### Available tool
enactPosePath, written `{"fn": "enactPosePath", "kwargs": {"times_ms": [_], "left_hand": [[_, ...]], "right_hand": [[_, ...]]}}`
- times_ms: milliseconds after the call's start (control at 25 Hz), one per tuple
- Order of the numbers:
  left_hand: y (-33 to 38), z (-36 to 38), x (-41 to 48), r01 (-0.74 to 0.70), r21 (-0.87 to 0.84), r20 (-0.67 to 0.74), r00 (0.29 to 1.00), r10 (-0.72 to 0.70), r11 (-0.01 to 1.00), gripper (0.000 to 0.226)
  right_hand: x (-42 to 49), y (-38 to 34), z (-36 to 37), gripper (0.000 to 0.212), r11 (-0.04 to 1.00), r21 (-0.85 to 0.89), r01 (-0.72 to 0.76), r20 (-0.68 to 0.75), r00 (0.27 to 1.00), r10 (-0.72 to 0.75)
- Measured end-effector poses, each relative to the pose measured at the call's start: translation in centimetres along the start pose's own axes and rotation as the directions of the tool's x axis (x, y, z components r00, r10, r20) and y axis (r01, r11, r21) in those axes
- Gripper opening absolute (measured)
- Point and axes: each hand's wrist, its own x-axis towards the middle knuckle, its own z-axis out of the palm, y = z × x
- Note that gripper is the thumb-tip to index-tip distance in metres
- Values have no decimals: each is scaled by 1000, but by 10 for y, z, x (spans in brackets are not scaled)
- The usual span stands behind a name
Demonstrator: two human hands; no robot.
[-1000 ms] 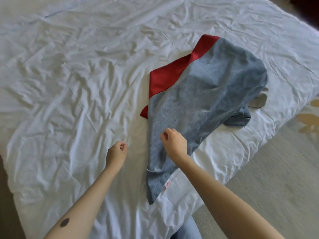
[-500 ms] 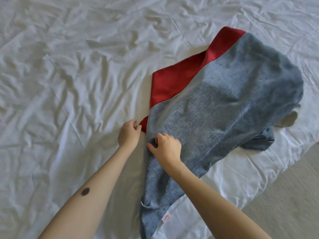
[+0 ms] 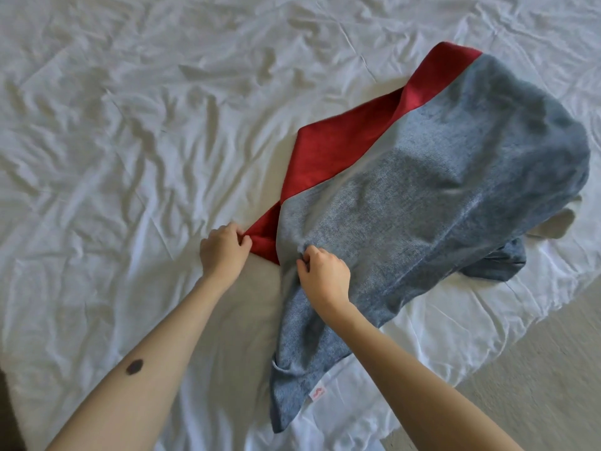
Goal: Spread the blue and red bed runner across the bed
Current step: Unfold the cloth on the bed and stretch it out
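I note a white sheet (image 3: 130,157), heavily creased throughout, its edge running loose along the lower right. Pale beige floor (image 3: 536,385) lies beyond that edge. Small white label (image 3: 318,393) with a pink mark lies on the sheet, print too small to read. Beige cloth (image 3: 556,224) shows at right, partly hidden. Dark strip (image 3: 8,418) at lower left, unidentified.

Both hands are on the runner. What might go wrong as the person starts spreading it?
1. The left hand pinches only the red corner and the right hand a small fold of blue, so either grip may slip under a pull.
2. The runner lies folded over itself, its bunched end near the bed's edge; pulling may twist it or tip that end toward the floor.
3. The wrinkled white sheet may drag along.
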Motion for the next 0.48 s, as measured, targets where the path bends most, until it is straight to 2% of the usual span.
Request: {"fn": "enactPosePath", "kwargs": {"times_ms": [160, 280, 480], "left_hand": [[-48, -32, -22, 112, 6, -105, 988, -111, 994, 20], [-85, -60, -35, 176, 32, -205, 965, -166, 984, 21], [-134, -94, -52, 162, 171, -267, 957, -112, 972, 20]], "right_hand": [[-10, -11, 1, 20, 999, -1, 35, -5, 999, -35], [-33, -21, 12, 19, 993, -19, 120, 20, 993, -120], [-97, -43, 42, 16, 956, -51, 287, 169, 946, -275]]}}
